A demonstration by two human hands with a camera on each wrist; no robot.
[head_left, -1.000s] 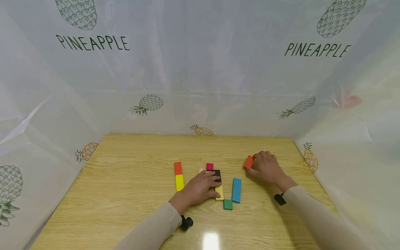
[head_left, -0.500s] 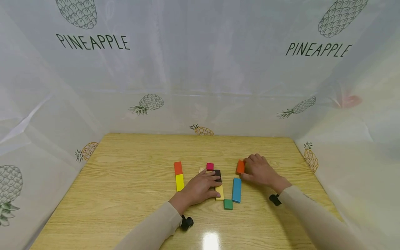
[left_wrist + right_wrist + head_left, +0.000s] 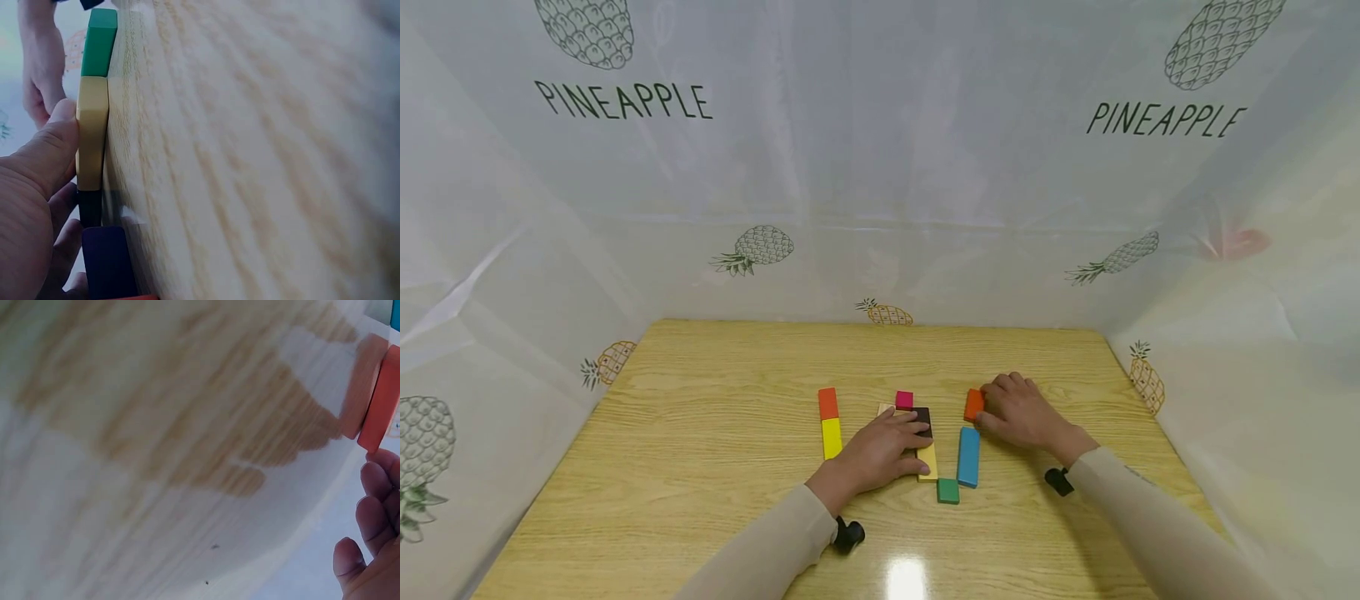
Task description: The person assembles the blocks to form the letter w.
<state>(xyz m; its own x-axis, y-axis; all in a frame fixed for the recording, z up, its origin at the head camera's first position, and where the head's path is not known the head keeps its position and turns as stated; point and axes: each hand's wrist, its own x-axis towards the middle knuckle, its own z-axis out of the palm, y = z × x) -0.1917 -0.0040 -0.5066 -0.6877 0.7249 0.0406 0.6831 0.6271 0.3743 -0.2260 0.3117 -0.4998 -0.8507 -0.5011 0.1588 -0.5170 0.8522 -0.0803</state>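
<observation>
In the head view my right hand (image 3: pixel 1024 414) pinches an orange block (image 3: pixel 974 405) with thumb and fingers, just beyond the far end of a blue block (image 3: pixel 968 457). The right wrist view shows fingertips (image 3: pixel 377 478) at the end of that orange block (image 3: pixel 381 403). My left hand (image 3: pixel 880 452) lies palm down, fingers spread, over a group of blocks and hides part of them. Its thumb touches a tan block (image 3: pixel 92 134) beside a green block (image 3: pixel 99 44). Out from under its fingers show a black block (image 3: pixel 922 422) and a magenta block (image 3: pixel 904 400).
Left of the hands, a red-orange block (image 3: pixel 827 403) and a yellow block (image 3: pixel 831 437) stand end to end. Everything lies on a wood-grain table (image 3: pixel 715 375). A pineapple-print curtain (image 3: pixel 880 167) closes off the back and both sides.
My right hand has brought the orange block leftward and slightly nearer, turning it straighter, so it lines up beyond the blue block. My left hand has stayed in place.
</observation>
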